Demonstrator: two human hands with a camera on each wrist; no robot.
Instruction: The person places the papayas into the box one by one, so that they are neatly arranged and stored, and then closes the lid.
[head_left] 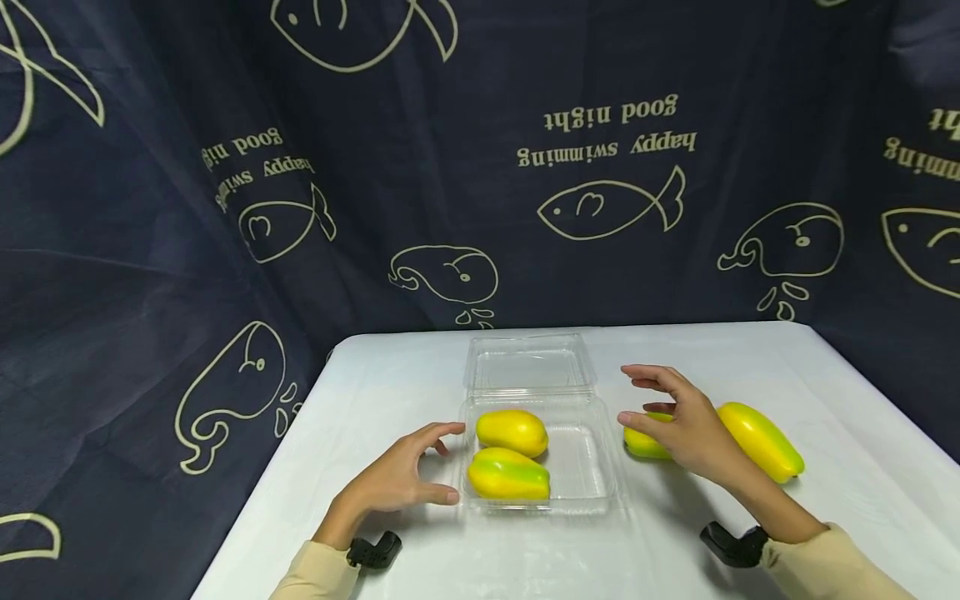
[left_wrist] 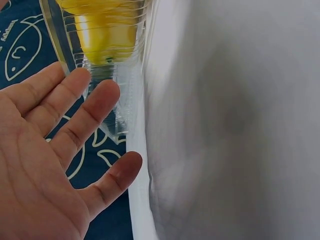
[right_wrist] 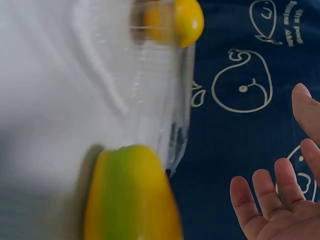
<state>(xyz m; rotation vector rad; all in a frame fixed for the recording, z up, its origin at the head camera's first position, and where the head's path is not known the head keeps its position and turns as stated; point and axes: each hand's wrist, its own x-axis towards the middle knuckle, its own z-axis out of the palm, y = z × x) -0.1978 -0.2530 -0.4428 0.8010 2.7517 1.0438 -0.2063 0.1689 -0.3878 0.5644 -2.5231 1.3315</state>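
Observation:
A clear plastic clamshell box (head_left: 581, 475) lies with its lid (head_left: 528, 367) folded back on the white table. Two papayas, one mostly yellow (head_left: 512, 432) and one yellow-green (head_left: 510, 475), sit in its left half. Just left of the box is my left hand (head_left: 397, 475), fingers spread and holding nothing; whether a fingertip touches the wall I cannot tell. My right hand (head_left: 686, 425) hovers over a smaller-looking papaya (head_left: 643, 446), partly hidden behind it, with thumb and fingers apart. Beyond that wrist lies a longer papaya (head_left: 761, 442). One papaya (right_wrist: 130, 195) shows close up in the right wrist view.
White cloth covers the table (head_left: 405, 392). Behind and to the left hangs a dark blue curtain (head_left: 465, 167) printed with fish, whales and upside-down lettering. Each wrist wears a black camera band, such as the left one (head_left: 375, 550).

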